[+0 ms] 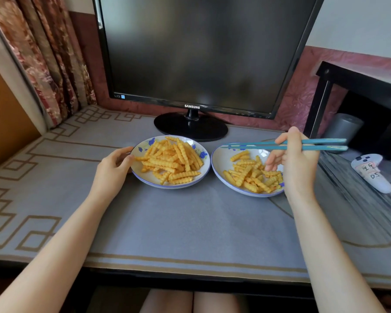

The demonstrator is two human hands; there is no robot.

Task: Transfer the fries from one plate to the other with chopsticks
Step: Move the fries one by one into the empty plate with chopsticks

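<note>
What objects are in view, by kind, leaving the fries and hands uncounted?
plates: 2 (left plate, right plate)
chopsticks: 2, both held in the right hand
monitor: 1
game controller: 1
Total: 6

The person is showing bare forearms [61,240], a bare left hand [113,170] and right hand [297,164], and bare knees [190,301].
</note>
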